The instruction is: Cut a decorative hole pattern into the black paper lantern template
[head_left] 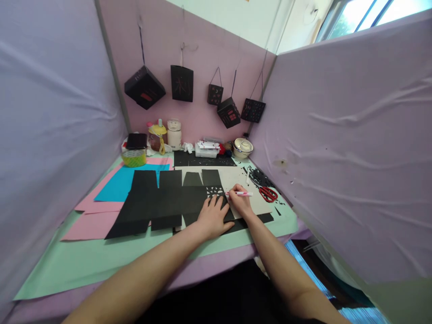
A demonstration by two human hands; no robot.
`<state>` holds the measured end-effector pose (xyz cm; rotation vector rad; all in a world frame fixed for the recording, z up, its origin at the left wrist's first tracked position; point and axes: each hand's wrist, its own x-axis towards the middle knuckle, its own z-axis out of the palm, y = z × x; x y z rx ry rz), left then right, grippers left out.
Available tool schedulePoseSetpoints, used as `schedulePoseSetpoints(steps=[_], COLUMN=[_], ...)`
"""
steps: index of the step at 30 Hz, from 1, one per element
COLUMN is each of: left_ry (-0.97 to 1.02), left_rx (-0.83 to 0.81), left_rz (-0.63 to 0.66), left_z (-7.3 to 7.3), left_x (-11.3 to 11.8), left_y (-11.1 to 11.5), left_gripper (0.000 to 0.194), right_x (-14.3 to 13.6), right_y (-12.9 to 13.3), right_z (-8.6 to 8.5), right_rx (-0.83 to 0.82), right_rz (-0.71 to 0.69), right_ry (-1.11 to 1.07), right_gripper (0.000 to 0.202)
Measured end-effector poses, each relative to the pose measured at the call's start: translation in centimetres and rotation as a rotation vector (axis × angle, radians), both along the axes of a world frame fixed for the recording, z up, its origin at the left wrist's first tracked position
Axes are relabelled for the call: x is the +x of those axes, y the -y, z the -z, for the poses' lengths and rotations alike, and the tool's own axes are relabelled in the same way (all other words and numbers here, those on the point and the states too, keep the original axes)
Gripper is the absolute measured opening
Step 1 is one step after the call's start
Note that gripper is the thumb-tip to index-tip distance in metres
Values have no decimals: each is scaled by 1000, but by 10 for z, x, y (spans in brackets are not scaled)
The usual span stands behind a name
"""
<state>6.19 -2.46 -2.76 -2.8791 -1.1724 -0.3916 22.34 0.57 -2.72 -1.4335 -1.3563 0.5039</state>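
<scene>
Through the head camera, I located the black card sheet [162,198] across the middle of the desk [101,265], its right end over a cream board [249,180]. The left hand [213,218] lay on that end, fingers spread and palm down. The fingers of the right hand [239,199] pinched a pink-and-white pen-like tool [245,194], its tip beside the openings.

Progress, as I judged it: partial. Notches separated the flaps along both long sides, and the right-hand panel bore a cluster of small openings [214,191]. The visible faces of the remaining panels were plain; I could not tell whether they required openings. Folding was not yet done.

Obstructions: the left hand masked part of the panel. Red-handled scissors [268,194] and black scraps [259,177] lay toward the desk's right edge. Blue paper [118,184] and pink paper [94,225] occupied the left side; a lidded bowl [243,146] stood near the rear right corner.
</scene>
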Motion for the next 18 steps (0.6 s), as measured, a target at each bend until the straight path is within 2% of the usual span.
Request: schedulePoseSetpoints(steps=[4, 9, 18], left_ry=[-19, -25, -20], left_rx=[60, 49, -27], left_rz=[6, -11, -37], left_z=[-4, -7, -7], left_x=[0, 1, 4], left_y=[2, 4, 6], left_gripper=[63, 62, 57], right_x=[2, 1, 4], right_y=[0, 0, 3], right_z=[-2, -3, -5], right_rx=[-21, 3, 23], right_rz=[-46, -113, -166], right_ry=[-59, -128, -48], right_gripper=[13, 19, 22])
